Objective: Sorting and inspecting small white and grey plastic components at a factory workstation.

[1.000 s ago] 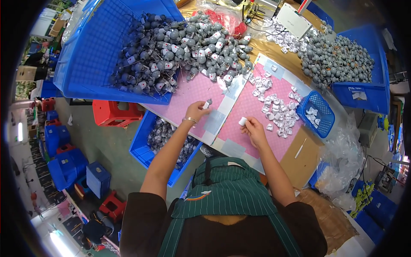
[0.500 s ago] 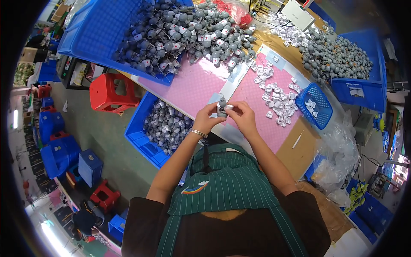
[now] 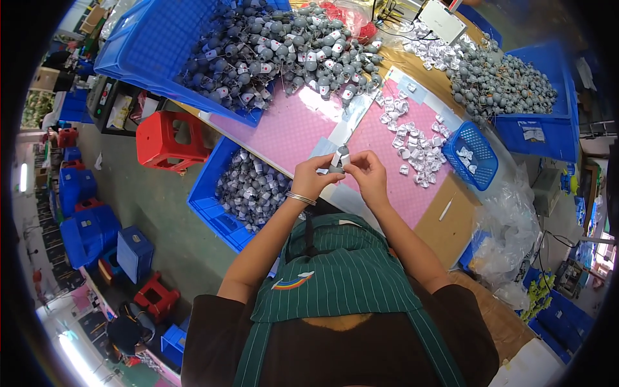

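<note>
Between my two hands, over the near edge of the pink mat, is a small grey figure [image 3: 343,151] with white pieces against its sides. My left hand [image 3: 312,178] pinches it from the left, a silver bangle on the wrist. From the right, the fingertips of my right hand [image 3: 369,179] close on its white part. My fingers hide much of its lower body. Loose white pieces [image 3: 416,145] like small folded covers lie scattered on the mat to the right. A blue basket [image 3: 472,155] beside them holds a few more.
A large blue crate [image 3: 148,48] at far left spills grey-and-white figures [image 3: 277,55] onto the table. Plain grey figures [image 3: 503,84] heap at far right by another blue crate [image 3: 538,138]. Below the table's left edge sit a filled blue bin [image 3: 216,209] and a red stool [image 3: 169,138]. A white pen [image 3: 446,208] lies on brown board.
The figure has turned and tips slightly right. White now shows on both its sides, where before it showed mainly by my right fingers. Both hands stay at nearly the same place.
</note>
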